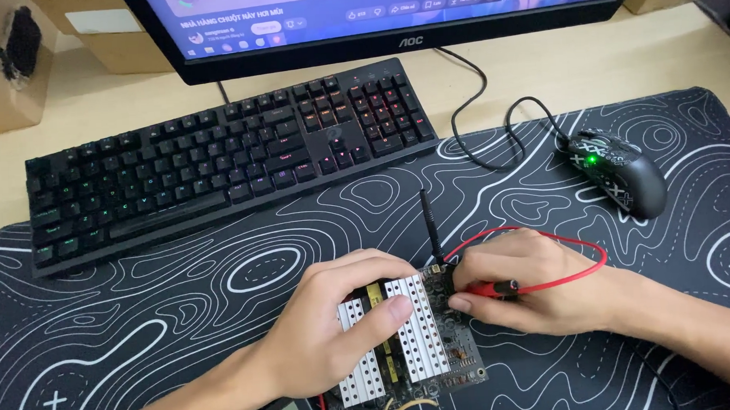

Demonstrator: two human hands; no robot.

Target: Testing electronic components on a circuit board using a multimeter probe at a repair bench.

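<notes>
A white breadboard (pixel 418 340) on a dark circuit board lies on the black patterned desk mat (pixel 183 316). My left hand (pixel 337 327) rests on top of the breadboard and holds it down, thumb across its rows. My right hand (pixel 529 280) sits just right of the board and pinches a red wire (pixel 577 246) with a dark plug end, its tip touching the board's right edge. The wire loops around behind that hand. A thin black antenna (pixel 430 227) stands up from the board's far edge.
A black keyboard (pixel 218 162) lies at the back left, with a monitor (pixel 375 19) behind it. A black mouse (pixel 619 172) with a green light and a cable sits at the back right. Cardboard boxes (pixel 12 64) stand at the far left.
</notes>
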